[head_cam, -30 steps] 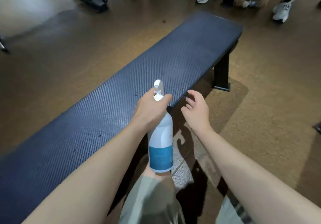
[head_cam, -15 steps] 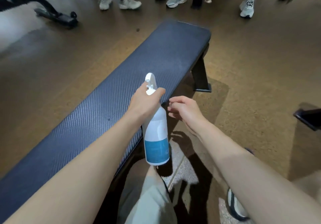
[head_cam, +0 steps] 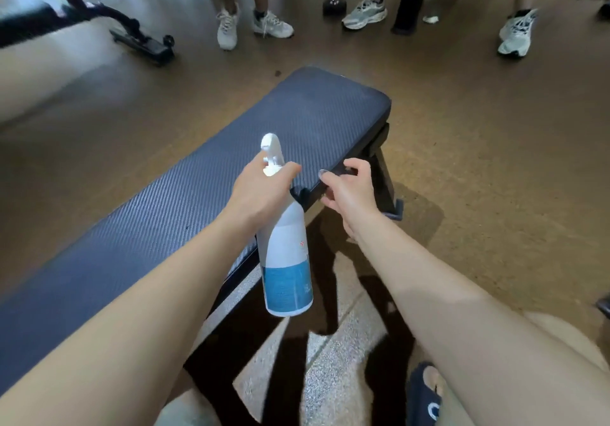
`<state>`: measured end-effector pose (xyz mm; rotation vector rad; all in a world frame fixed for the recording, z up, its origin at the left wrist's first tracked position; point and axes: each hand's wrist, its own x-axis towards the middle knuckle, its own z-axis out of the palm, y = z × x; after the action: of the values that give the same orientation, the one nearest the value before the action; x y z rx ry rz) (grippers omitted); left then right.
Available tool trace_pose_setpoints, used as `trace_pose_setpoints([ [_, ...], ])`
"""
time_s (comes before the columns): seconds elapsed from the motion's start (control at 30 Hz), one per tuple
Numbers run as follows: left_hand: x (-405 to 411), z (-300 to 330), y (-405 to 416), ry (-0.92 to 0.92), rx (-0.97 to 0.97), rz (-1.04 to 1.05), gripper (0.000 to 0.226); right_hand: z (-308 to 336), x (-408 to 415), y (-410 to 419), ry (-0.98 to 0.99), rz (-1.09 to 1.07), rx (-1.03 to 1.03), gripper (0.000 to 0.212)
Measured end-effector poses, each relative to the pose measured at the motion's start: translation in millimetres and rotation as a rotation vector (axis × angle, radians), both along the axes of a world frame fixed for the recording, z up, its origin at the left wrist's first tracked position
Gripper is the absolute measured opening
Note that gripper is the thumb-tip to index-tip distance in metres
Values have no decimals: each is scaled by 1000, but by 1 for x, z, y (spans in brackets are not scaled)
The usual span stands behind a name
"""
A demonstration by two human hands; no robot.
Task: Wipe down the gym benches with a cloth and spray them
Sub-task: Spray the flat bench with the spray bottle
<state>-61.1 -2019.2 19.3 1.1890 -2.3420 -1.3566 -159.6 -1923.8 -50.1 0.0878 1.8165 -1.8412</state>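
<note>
Work along the table (head_cam: 204, 201), the long dark padded gym bench running from the lower left of the view to its far end at upper centre. Its textured top shows no wet film that can be made out, so judge the spraying as still to be done over most of it. Aim the nozzle down at the pad, not past its far edge toward the bystanders' shoes (head_cam: 227, 29) on the floor (head_cam: 478, 148).

The spray bottle (head_cam: 285, 247) hangs upright over the table's near long edge, about midway along. Your left hand (head_cam: 260, 191), the working grip, is curled round the bottle's neck below the white trigger head; whether a finger rests on the trigger cannot be told. Shift the forefinger onto it before squeezing.

Your right hand (head_cam: 350, 194) sits just beside that same edge, fingers loosely curled and holding nothing; whether they touch the frame is unclear.

No cloth is in view. The table's near end is cut off at the lower left corner, and its supports are mostly in shadow.
</note>
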Motion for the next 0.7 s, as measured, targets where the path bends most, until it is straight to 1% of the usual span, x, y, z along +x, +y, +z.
trace_pose_setpoints([
  [0.13, -42, -9, -3, -29, -49, 58, 33, -24, -16, -1, -8, 48, -63, 55],
  [0.23, -68, -6, -1, -53, -57, 70, 26, -32, -25, 0, -49, 94, -82, 54],
  [0.33, -83, 3, 6, -55, -28, 72, 26, -24, -31, 7, -73, 140, -59, 47],
  [0.4, -87, 13, 14, -77, -24, 41, 26, -10, -34, 15, -167, 169, -43, 39],
  [0.47, -88, 29, 23, -110, -30, 1, 26, 13, -37, 29, -238, 178, 3, 36],
  [0.57, -88, 68, 41, -170, -58, -71, 25, 62, -51, 53, -280, 115, 20, 35],
  [0.7, -101, 140, 75, -203, -106, -245, 30, 162, -81, 97, -311, 64, -75, 35],
])
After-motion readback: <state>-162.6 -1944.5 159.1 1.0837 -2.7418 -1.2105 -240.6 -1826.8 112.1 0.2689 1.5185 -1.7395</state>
